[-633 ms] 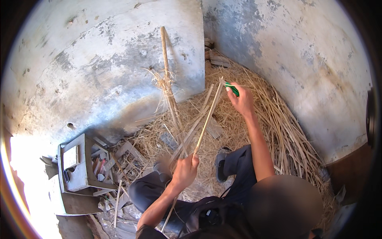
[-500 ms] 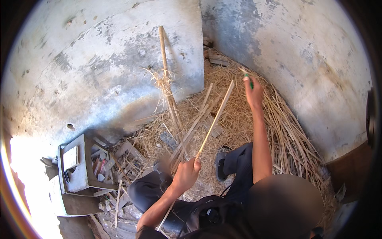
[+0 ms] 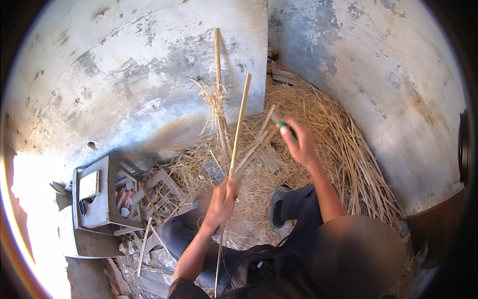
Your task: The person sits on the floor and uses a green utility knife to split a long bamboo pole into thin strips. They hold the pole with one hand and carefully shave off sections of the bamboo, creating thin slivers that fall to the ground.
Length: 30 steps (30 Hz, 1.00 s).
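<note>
The tool handle (image 3: 294,133) is green — the strip (image 3: 239,125) yellowish.

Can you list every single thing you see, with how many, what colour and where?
Long strip: one, pale yellow, in the left hand
Tool: one, green handle, in the right hand
Leaning stick: one, tan, against the left wall
Shavings tuft: one, straw-coloured, on that stick
Loose shavings: too many to count, straw-coloured, on the floor
Long strips pile: many, tan, along the right wall
Box-like cabinet: one, grey, lower left
Walls: two, whitish with grey patches, behind
Blurred round patch: one, dark, lower right, unclear
Trousered legs: two, dark, below
Hands: two, bare, centre
</note>
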Each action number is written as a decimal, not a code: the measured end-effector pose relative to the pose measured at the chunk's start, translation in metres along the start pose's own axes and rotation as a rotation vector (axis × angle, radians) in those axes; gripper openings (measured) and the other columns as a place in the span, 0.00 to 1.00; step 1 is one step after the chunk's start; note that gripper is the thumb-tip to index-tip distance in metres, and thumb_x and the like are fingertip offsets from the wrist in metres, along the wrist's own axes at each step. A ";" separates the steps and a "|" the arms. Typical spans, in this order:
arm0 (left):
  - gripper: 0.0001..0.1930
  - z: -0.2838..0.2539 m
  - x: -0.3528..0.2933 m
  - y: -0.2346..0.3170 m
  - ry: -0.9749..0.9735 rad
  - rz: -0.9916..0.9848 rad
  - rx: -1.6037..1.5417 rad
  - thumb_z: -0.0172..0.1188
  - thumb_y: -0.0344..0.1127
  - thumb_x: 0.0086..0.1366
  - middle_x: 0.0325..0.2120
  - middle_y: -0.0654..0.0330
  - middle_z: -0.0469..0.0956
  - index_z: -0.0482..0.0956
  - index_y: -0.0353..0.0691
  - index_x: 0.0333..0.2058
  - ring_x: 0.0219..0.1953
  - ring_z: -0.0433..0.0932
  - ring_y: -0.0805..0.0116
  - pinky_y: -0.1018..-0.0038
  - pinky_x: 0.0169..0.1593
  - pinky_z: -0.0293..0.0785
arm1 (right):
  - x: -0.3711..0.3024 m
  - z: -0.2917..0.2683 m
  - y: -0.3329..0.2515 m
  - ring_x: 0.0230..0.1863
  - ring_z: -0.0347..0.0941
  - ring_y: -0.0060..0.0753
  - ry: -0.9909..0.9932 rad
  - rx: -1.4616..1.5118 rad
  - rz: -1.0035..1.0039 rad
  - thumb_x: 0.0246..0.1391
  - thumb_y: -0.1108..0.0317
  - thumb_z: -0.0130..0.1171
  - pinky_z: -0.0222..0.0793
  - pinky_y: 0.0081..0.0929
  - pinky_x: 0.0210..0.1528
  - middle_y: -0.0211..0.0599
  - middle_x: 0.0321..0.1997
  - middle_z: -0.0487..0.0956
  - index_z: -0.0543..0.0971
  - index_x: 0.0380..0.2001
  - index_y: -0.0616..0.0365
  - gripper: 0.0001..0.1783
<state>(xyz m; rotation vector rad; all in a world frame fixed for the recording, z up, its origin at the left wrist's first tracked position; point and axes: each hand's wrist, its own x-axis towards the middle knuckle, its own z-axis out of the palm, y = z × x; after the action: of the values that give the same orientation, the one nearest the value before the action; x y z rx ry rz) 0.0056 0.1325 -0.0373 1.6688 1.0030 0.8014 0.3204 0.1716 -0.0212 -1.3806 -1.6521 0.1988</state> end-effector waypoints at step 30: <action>0.30 0.000 -0.002 0.005 0.001 0.012 -0.004 0.35 0.52 0.85 0.18 0.58 0.69 0.70 0.33 0.29 0.23 0.68 0.66 0.64 0.31 0.68 | -0.027 0.046 -0.073 0.24 0.82 0.37 -0.186 -0.040 -0.350 0.59 0.55 0.68 0.77 0.33 0.26 0.34 0.31 0.86 0.86 0.39 0.54 0.14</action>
<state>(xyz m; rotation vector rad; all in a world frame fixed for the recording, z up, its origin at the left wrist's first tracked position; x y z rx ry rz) 0.0057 0.1303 -0.0327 1.6728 0.9918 0.8119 0.2353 0.1426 -0.0138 -1.1044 -2.0327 0.0922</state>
